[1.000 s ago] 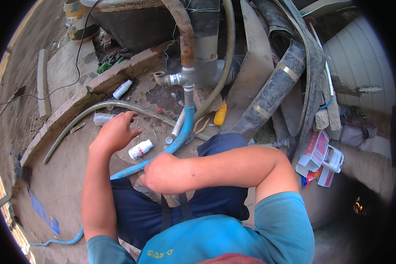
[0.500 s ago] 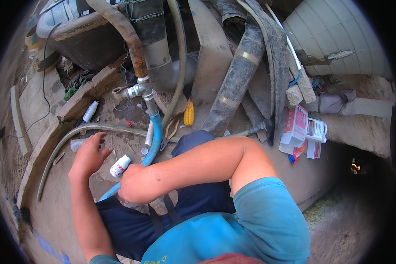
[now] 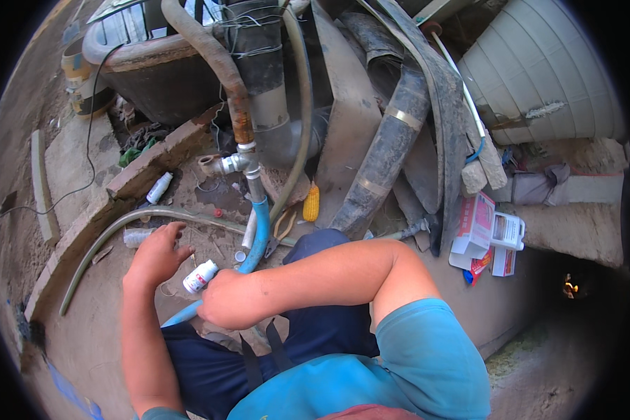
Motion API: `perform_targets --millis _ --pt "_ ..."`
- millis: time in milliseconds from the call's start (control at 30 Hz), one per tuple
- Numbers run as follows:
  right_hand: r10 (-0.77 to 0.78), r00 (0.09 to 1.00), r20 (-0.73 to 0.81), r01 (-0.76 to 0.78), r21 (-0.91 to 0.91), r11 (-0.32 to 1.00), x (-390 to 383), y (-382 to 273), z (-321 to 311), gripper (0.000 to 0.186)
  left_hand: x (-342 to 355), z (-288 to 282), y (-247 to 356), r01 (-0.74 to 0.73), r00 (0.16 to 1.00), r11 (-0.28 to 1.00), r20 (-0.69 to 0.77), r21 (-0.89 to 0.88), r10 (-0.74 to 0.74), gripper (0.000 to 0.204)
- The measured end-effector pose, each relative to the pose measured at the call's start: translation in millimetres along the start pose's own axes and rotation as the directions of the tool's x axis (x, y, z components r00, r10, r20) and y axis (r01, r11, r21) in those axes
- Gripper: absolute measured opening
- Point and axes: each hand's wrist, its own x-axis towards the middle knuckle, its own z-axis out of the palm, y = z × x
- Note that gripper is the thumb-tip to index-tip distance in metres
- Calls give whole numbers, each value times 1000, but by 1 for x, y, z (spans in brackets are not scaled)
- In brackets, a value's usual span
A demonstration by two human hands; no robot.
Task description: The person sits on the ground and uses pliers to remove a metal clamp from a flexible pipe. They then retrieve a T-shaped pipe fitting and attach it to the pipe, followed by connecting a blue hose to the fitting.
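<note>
My left hand (image 3: 159,255) is raised with its fingers apart and nothing in it, next to a clear plastic bottle (image 3: 138,237). My right hand (image 3: 229,301) is closed over the blue hose (image 3: 261,234), which passes beneath it and comes out again at the lower left; its fingertips are hidden. Just beyond the right hand a white bottle (image 3: 199,276) with a red-and-white label stands on the ground, appearing slightly tilted. The hose's upper end joins a metal pipe fitting (image 3: 241,162). Farther back, another white bottle (image 3: 159,187) lies by the brick edge.
A corn cob (image 3: 311,203) lies past my knee, near pliers-like handles (image 3: 281,225). An opened box (image 3: 473,231) and a white jug (image 3: 508,231) are at right. Large dark pipes (image 3: 381,164) lean at the back. A greenish hose (image 3: 98,241) curves along the left.
The whole view has shifted, so things appear lower and a little to the right. My left hand stays open, and my right hand stays closed over the hose. The labelled bottle keeps its place.
</note>
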Motion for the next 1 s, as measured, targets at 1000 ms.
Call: perform_targets --millis 1000 --pt "-2 998 -60 -1 -56 998 -4 -10 -9 24 -12 -2 0 -48 999 995 -8 82 49 54"
